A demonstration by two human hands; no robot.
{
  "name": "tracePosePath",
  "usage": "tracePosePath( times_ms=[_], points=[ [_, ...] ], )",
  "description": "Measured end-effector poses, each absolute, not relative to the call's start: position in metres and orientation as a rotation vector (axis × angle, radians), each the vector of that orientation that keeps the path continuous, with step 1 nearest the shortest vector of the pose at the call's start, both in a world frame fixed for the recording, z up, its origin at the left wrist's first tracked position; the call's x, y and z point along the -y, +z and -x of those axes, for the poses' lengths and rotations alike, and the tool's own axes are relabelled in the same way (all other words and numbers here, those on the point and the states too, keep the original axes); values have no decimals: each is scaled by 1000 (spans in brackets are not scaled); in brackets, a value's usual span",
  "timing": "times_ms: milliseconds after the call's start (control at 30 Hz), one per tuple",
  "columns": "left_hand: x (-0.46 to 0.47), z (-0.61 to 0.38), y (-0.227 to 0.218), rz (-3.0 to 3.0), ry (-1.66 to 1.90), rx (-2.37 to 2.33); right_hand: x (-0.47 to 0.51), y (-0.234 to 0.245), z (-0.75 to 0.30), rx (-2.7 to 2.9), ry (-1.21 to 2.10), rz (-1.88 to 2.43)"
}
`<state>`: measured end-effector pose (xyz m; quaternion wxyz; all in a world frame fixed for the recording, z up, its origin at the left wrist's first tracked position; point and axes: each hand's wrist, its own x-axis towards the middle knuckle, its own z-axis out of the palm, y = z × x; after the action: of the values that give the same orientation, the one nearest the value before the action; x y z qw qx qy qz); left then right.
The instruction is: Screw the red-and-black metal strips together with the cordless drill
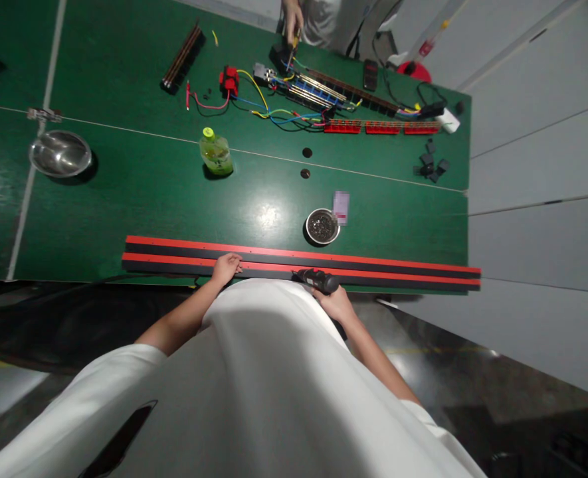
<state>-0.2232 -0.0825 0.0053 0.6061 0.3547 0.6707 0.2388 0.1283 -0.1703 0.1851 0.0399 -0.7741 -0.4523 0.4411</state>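
Note:
A long red and black rail (373, 263) lies along the near edge of the green table (149, 192). My left hand (226, 267) rests on the rail with its fingers curled over the near red strip. My right hand (337, 304) is closed round a black electric screwdriver (318, 280), whose tip points left at the rail's near edge. A small round dish of dark screws (322, 226) stands just beyond the rail, with a small card (341, 207) beside it.
A green bottle (215, 152) and a steel bowl (59, 153) stand further back. At the far side another person's hand (292, 20) works on wired terminal strips (381, 127) and coloured wires (274, 109). Small black parts (430, 166) lie at the far right.

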Motion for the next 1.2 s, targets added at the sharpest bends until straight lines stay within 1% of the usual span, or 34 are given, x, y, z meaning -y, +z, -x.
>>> tracePosePath(
  times_ms=[1200],
  points=[
    [81, 223, 11, -790, 508, -1561, 165, 198, -126, 1430, 1366, 2406]
  ],
)
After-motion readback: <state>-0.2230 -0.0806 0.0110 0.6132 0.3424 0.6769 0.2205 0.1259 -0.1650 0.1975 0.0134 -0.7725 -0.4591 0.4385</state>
